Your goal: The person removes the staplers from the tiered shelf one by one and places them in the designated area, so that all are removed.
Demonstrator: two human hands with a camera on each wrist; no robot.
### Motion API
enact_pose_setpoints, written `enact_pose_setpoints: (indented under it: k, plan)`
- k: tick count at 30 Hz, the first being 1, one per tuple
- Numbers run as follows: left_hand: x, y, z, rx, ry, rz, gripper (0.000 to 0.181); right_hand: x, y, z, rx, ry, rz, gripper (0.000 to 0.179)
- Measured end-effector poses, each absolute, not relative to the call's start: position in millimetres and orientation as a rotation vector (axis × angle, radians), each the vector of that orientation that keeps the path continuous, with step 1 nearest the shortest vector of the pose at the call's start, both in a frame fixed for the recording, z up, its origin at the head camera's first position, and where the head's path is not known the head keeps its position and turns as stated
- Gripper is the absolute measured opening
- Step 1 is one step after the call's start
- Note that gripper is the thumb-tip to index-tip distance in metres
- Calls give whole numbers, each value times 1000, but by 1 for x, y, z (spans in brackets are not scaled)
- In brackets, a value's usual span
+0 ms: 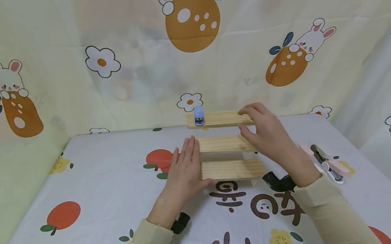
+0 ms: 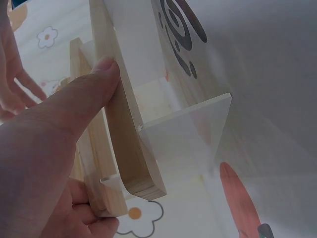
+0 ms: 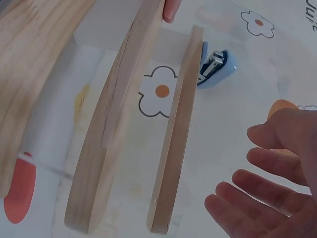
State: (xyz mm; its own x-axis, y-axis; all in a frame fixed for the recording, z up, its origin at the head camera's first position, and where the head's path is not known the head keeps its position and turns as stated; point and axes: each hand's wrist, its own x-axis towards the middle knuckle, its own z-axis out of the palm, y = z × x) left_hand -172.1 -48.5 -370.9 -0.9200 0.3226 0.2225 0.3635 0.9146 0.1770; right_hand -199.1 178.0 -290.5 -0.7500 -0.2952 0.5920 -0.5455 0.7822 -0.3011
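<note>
A three-step display rack with wooden planks (image 1: 232, 169) on clear supports stands on the table. A small light-blue stapler (image 1: 198, 113) sits on the left end of its top plank (image 1: 220, 118). My left hand (image 1: 185, 168) grips the rack's left end; in the left wrist view the thumb (image 2: 94, 89) presses the lowest plank's front edge and the fingers curl at the middle plank. My right hand (image 1: 270, 136) hovers by the right end of the upper planks, fingers apart and bent a little, holding nothing. In the right wrist view the blue stapler (image 3: 218, 69) lies beyond the hand.
To the right of the rack lie more small staplers, a pink one (image 1: 338, 167) and a dark-and-pale one (image 1: 319, 153), partly behind my right forearm. The table has a printed white cloth (image 1: 103, 227). A patterned curtain (image 1: 135, 96) hangs close behind the rack.
</note>
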Motion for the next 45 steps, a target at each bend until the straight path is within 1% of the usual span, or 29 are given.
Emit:
enact_pose_setpoints:
  k: [15, 26, 30, 37, 40, 45]
  plan:
    - [-172, -50, -372, -518, -2894, -288, 123, -221, 146, -288, 708, -2524, 646, 32]
    - [-173, -49, -371, -514, -2914, -254, 123, -236, 134, -288, 768, -2569, 703, 32]
    - [-174, -48, -371, -515, -2919, -259, 123, -242, 127, -287, 788, -2602, 714, 37]
    - [-174, -49, -371, -524, -2908, -239, 123, -251, 113, -287, 862, -2600, 722, 52]
    - [-174, -49, -371, -531, -2900, -232, 122, -253, 108, -288, 881, -2607, 709, 54]
    - [-174, -49, -370, -533, -2900, -226, 122, -255, 105, -290, 869, -2654, 705, 50]
